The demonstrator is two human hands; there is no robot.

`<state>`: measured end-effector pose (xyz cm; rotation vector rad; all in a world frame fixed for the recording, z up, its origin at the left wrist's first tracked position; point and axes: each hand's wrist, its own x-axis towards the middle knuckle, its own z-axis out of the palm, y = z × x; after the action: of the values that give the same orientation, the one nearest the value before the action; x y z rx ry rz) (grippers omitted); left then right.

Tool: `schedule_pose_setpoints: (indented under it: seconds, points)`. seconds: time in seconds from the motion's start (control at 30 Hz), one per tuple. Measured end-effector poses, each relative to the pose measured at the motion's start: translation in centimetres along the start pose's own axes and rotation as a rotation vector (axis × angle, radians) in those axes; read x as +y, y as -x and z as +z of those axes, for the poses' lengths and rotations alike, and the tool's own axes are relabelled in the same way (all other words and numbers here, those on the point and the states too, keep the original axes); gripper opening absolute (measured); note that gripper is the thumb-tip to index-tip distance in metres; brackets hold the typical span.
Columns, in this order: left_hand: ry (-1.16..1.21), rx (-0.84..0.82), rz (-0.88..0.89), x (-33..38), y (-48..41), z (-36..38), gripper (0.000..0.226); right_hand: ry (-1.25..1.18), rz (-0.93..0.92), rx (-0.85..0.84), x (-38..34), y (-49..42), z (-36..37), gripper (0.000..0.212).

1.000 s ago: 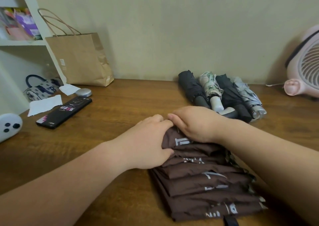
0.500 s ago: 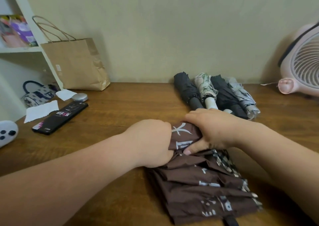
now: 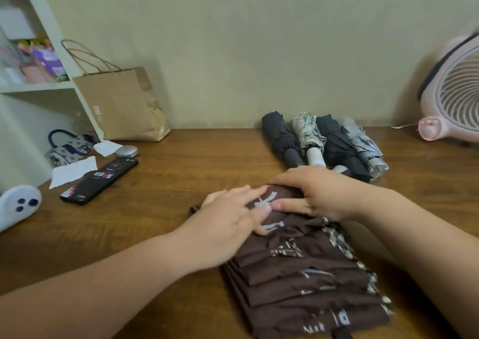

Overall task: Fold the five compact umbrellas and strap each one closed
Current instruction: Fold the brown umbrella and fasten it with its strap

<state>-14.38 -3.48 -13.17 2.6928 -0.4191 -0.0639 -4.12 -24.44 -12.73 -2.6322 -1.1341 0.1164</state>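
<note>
A brown umbrella [image 3: 305, 281] with white lettering lies on the wooden table, its canopy pleated into flat layers. My right hand [image 3: 318, 193] curls over its far end and grips the fabric there. My left hand [image 3: 230, 219] lies flat on the left side of the canopy with straight fingers pressing the cloth. Behind them, a row of rolled umbrellas rests near the wall: a dark one [image 3: 281, 136], a pale patterned one [image 3: 308, 134], a black one [image 3: 337, 144] and a grey one [image 3: 363, 144].
A paper bag [image 3: 124, 105] stands at the back left beside a white shelf [image 3: 51, 53]. A black remote [image 3: 101, 180], a round silver tin [image 3: 127, 151], paper scraps and a white controller [image 3: 18, 206] lie at the left. A pink fan [image 3: 453, 92] stands at the right.
My left hand has opened from a fist on the fabric to flat fingers spread over the canopy. My right hand stays gripping the far end.
</note>
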Motion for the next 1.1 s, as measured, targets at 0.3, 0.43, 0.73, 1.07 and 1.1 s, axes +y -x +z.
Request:
schedule_pose_setpoints:
  seconds: [0.3, 0.43, 0.73, 1.07, 1.1]
  points:
    - [-0.473, -0.155, -0.15, 2.1, -5.5, -2.0, 0.078, 0.071, -0.087, 0.0, 0.2, -0.8, 0.0, 0.079]
    - [-0.496, -0.315, -0.209, 2.4, -5.6, -1.7, 0.079, 0.043, -0.025, -0.087, 0.1, -0.2, -1.0, 0.075]
    - [-0.41, -0.141, -0.146, 3.7, -3.9, -0.2, 0.045, 0.269, -0.03, -0.132, -2.9, 0.9, -1.2, 0.045]
    - [-0.65, 0.019, -0.031, 5.6, -6.0, -9.4, 0.03, 0.276, 0.094, 0.116, -6.5, -0.5, -8.3, 0.04]
    - [-0.685, 0.088, -0.015, 6.1, -6.1, -11.1, 0.028, 0.278, 0.116, 0.18, -6.8, -0.8, -9.6, 0.039]
